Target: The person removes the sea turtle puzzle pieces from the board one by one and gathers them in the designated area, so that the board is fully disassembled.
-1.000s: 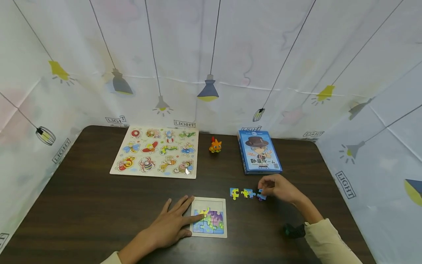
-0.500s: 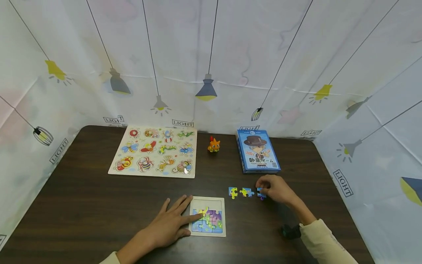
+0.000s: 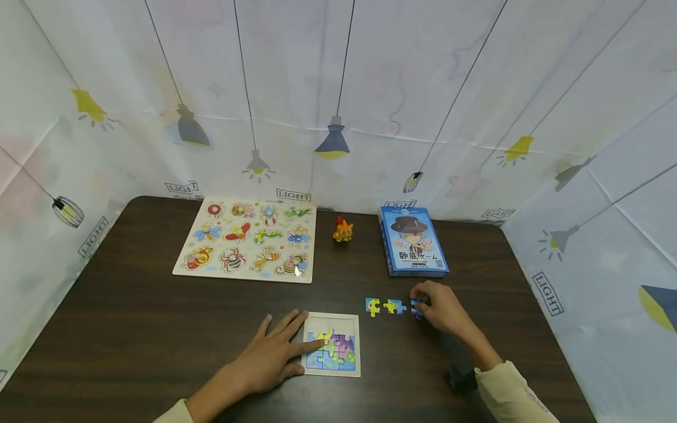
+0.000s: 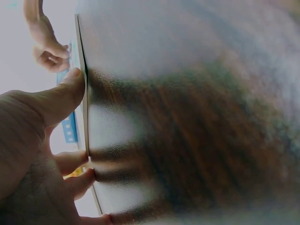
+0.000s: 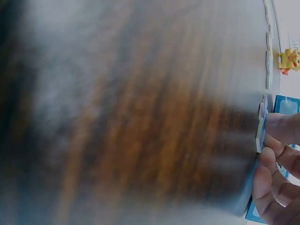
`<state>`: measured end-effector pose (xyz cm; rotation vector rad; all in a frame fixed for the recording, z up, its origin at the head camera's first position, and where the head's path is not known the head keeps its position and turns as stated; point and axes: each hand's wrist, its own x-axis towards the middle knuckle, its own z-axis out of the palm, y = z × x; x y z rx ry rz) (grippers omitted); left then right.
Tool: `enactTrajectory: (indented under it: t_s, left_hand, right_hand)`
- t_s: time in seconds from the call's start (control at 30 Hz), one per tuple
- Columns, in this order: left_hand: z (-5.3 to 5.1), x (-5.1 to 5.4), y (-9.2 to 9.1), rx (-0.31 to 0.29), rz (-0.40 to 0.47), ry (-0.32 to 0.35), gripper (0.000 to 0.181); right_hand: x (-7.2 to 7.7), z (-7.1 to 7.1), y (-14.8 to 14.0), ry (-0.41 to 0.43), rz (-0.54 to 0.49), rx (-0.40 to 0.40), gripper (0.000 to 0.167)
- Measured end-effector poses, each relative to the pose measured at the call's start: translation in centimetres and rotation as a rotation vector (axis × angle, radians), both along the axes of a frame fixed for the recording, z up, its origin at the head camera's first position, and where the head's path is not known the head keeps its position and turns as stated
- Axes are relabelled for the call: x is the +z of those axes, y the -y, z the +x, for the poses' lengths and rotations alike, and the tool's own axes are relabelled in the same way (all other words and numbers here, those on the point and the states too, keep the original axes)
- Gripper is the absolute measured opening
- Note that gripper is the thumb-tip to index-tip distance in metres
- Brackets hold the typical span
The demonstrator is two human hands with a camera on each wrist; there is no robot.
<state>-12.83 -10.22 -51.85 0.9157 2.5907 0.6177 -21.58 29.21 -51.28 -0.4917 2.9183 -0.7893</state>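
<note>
My left hand (image 3: 270, 355) lies with fingers spread at the left side of a small square puzzle tray (image 3: 332, 373). Its index finger reaches over the joined pieces, which show green, purple and blue; the top strip of the tray shows bare board. In the left wrist view the thumb (image 4: 65, 96) touches the tray's edge. My right hand (image 3: 441, 308) pinches a blue-and-purple puzzle piece (image 5: 261, 126) at the table surface, partly covered by the fingers. Left of it lie two loose pieces, a blue-yellow one (image 3: 395, 306) and another with yellow (image 3: 372, 306).
Behind the tray lies a large insect puzzle board (image 3: 245, 241). A small orange toy figure (image 3: 343, 230) stands to its right, then a blue game box (image 3: 414, 242) beyond my right hand. A dark object (image 3: 461, 379) is near the right sleeve. A printed curtain (image 3: 280, 100) surrounds the table.
The head view has shifted slightly. My right hand stays at the same puzzle piece with only small finger movement, and my left hand keeps its place on the tray.
</note>
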Motion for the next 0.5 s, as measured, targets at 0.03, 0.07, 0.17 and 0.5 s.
enactTrajectory:
  t_s: [0.03,0.07,0.17,0.5]
  left_hand:
    - [0.0,0.0,0.0,0.0,0.0,-0.002,0.057]
    - [0.0,0.0,0.0,-0.001,0.0,-0.004,0.057]
    - [0.1,0.0,0.1,-0.003,0.002,-0.005,0.057]
    - [-0.3,-0.4,0.2,-0.009,-0.016,-0.018,0.057]
  right_hand:
    - [0.0,0.1,0.1,-0.013,0.0,-0.007,0.017]
    - [0.1,0.2,0.3,-0.035,0.002,-0.014,0.016]
    - [0.4,0.6,1.6,-0.135,-0.018,-0.014,0.016]
    - [2.1,3.0,12.1,-0.109,0.003,0.354,0.032]
